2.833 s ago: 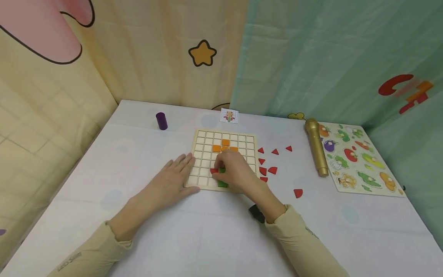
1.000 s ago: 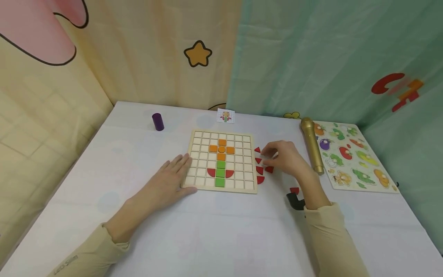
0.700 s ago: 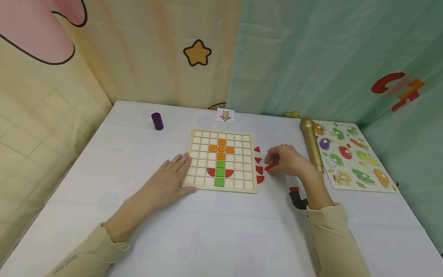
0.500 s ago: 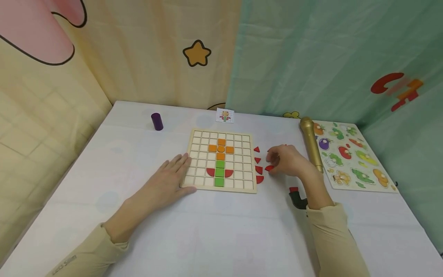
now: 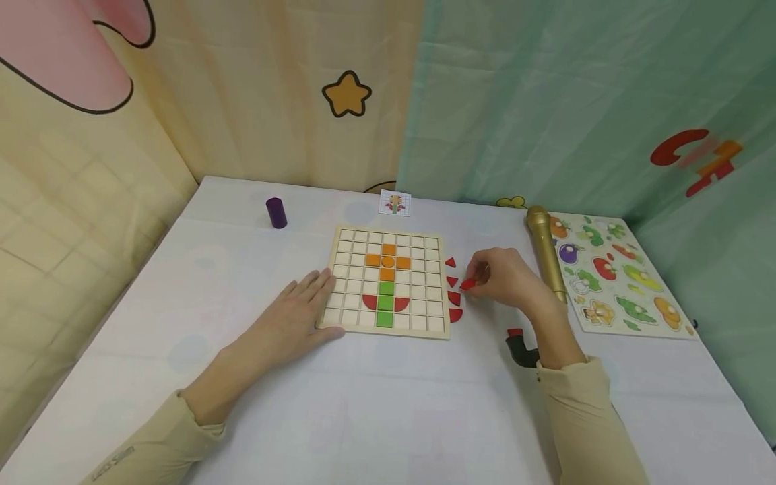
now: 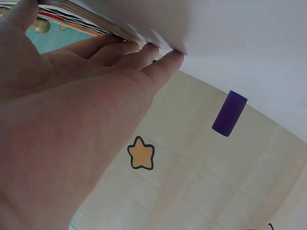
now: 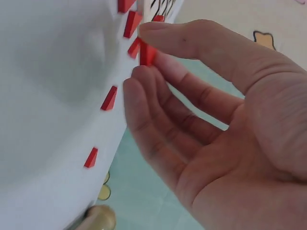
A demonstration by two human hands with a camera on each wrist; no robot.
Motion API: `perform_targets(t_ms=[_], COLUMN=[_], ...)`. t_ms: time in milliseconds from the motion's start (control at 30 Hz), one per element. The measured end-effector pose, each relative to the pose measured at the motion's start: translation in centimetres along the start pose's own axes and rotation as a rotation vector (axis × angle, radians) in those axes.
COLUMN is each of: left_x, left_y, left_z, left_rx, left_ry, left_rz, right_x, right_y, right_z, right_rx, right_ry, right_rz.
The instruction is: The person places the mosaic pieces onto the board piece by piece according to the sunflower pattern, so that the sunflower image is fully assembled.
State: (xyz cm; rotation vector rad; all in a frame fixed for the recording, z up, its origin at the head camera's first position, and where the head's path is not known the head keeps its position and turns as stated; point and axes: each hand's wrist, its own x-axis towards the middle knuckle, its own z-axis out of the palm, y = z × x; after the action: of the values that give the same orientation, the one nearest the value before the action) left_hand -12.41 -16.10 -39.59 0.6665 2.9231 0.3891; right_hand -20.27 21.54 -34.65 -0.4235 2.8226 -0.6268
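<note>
My left hand (image 5: pixel 294 313) lies with straight fingers along the left edge of the wooden grid board (image 5: pixel 418 292). In the left wrist view its fingertips (image 6: pixel 176 56) touch the white tabletop beside the board. Just right of the board, my right hand (image 5: pixel 506 277) pinches a red quarter-circle tile (image 7: pixel 147 55) between thumb and index finger. On the board, orange tiles (image 5: pixel 389 275) form a cross around an orange disc (image 5: pixel 388 262), above a column of green tiles (image 5: pixel 384 303). Red quarter-circle tiles (image 5: pixel 370 302) flank the middle green one.
Red triangles (image 5: pixel 452 281) and red quarter circles (image 5: pixel 455 314) line the board's right side. A pattern card (image 5: pixel 395 203) and a purple cylinder (image 5: pixel 276 213) stand behind. A gold microphone (image 5: pixel 547 256) lies by a vegetable puzzle (image 5: pixel 636 286). Below my right wrist is a black curved object (image 5: pixel 520 351).
My right hand has left the board, where two red tiles now flank the green column. It has moved right, taken hold of another red quarter-circle tile and lifted it. The left hand stays put.
</note>
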Motion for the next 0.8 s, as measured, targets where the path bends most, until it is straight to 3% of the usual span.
perform_targets(t_ms=[233, 433, 800], left_x=[0.1, 0.1, 0.2], left_y=[0.0, 0.0, -0.1], left_z=[-0.1, 0.0, 0.1], left_rx=[0.001, 0.001, -0.011], left_ry=[-0.007, -0.002, -0.004], left_rz=[-0.011, -0.018, -0.004], right_x=[1.0, 2.4, 3.7], right_y=[-3.4, -5.8, -6.7], right_z=[1.5, 3.1, 4.5], right_rx=[0.097, 0.106, 0.077], right_ry=[0.009, -0.023, -0.081], right_rz=[-0.112, -0.149, -0.18])
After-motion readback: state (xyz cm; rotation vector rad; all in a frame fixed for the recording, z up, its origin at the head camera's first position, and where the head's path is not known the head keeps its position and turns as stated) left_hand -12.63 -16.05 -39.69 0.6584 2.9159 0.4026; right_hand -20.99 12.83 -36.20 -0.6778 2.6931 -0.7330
